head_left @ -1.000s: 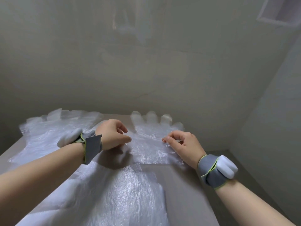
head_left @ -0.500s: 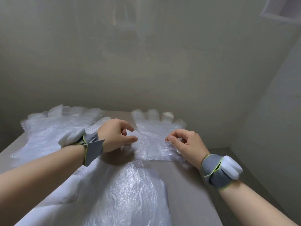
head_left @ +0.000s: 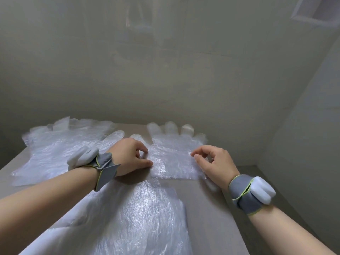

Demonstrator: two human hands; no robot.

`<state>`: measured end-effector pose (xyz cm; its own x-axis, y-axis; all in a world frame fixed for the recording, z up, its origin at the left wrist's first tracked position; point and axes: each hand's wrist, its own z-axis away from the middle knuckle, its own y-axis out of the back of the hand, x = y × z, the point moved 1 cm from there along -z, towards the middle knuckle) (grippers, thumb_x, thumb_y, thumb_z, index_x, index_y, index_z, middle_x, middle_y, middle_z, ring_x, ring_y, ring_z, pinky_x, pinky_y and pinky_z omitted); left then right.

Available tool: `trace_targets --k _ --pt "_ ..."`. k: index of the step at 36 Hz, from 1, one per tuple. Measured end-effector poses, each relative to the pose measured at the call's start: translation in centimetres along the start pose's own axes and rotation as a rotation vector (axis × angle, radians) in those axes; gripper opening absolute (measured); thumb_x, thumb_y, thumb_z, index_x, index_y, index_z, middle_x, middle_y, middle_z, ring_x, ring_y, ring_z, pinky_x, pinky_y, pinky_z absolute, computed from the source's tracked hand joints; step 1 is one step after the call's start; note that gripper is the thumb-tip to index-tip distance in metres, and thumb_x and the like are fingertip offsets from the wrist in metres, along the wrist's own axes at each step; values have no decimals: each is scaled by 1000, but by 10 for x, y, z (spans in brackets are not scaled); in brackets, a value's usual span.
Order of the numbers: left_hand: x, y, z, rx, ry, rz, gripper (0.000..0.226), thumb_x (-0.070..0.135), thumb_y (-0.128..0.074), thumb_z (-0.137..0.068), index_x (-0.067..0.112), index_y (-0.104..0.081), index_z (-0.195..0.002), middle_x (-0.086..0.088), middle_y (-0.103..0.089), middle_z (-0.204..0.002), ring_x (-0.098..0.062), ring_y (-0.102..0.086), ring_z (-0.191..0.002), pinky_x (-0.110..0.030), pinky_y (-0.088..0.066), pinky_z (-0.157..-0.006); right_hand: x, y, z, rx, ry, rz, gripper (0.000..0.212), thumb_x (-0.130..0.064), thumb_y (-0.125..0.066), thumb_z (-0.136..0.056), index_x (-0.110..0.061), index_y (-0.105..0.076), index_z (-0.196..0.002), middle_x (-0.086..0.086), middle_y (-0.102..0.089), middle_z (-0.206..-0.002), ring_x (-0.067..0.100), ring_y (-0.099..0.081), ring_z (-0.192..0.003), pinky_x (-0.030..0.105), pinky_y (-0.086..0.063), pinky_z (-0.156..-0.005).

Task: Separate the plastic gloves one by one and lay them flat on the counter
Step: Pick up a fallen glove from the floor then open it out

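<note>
Grey counter [head_left: 211, 199], frame centre: left hand [head_left: 128, 155] curled at the plastic glove [head_left: 174, 159] edge, grip unclear; right hand [head_left: 215, 162] loosely curled, pinching nothing. Clinging film could lift and wrinkle on withdrawal.

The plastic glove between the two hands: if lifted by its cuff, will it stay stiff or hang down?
The plastic glove would probably hang limp: it is thin, see-through, crinkled film. It looks very light, so a draught may shift it. Lying flat on the smooth counter, it may slide when pushed.
</note>
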<state>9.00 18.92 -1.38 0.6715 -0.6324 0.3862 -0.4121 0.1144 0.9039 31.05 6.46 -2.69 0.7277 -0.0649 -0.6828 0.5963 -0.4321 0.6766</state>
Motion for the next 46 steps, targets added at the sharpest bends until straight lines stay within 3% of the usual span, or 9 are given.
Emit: trace_targets --k 5,9,14,23,27,31,35,42,46 --pt "-6 -4 -2 5 9 35 37 49 -74 -71 28 -70 -102 15 -56 -67 -2 -51 -66 -20 -34 -57 -2 6 -1 130 8 232 16 -21 -59 -82 -34 -66 -76 -9 -49 -73 7 -45 -77 21 -30 -67" --pt "-9 -6 -3 -5 20 58 38 49 -75 -71 30 -68 -102 13 -58 -67 1 -50 -65 -18 -32 -56 -18 -8 -7 42 162 198 30 -35 -45 -76 -26 -70 -90 -23 -57 -84 0 -48 -83 19 -36 -80" --pt "-11 -7 -3 -11 23 67 37 49 -76 -70 29 -68 -101 13 -56 -68 3 -48 -64 -15 -30 -54 -36 -34 -15 -227 368 274 40 -25 -45 -79 -14 -69 -108 5 -63 -120 22 -55 -114 20 -30 -97" --pt "-14 -8 -6 -54 32 56 38 51 -75 -70 30 -63 -99 11 -53 -69 -2 -49 -66 -20 -31 -54 16 -19 -51 -182 194 419 30 -12 -50 -92 -6 -62 -119 13 -58 -125 30 -52 -118 26 -29 -99" --pt "-14 -8 -6 -67 30 56 39 52 -75 -70 30 -62 -99 11 -54 -71 -5 -51 -67 -21 -32 -55 30 -7 -66 -128 116 533 35 -21 -42 -92 -9 -60 -118 13 -55 -124 33 -49 -117 33 -36 -97" --pt "-13 -7 -7 -76 35 55 40 51 -75 -70 29 -61 -100 12 -54 -69 -4 -49 -66 -20 -31 -54 -6 -23 -63 -100 298 503 36 -11 -49 -91 -2 -56 -125 18 -52 -130 35 -47 -121 34 -29 -102" --pt "-11 -7 -6 -75 37 55 42 50 -76 -70 27 -61 -102 11 -53 -69 -5 -49 -65 -18 -32 -54 -40 -55 -57 -233 522 470 33 -14 -48 -92 -2 -62 -120 21 -58 -121 36 -52 -113 40 -37 -96" --pt "-10 -6 -6 -68 20 24 42 50 -74 -72 26 -60 -104 13 -50 -67 -9 -48 -68 -17 -28 -52 -25 -65 -86 -293 366 470 34 -17 -43 -97 -7 -56 -127 14 -54 -128 28 -47 -120 30 -30 -99" --pt "-10 -8 -6 -70 6 15 42 50 -72 -74 25 -59 -105 14 -48 -67 -11 -47 -71 -16 -27 -52 5 -52 -106 -238 175 480 35 -21 -39 -99 -10 -54 -128 16 -52 -129 32 -45 -123 37 -33 -103"
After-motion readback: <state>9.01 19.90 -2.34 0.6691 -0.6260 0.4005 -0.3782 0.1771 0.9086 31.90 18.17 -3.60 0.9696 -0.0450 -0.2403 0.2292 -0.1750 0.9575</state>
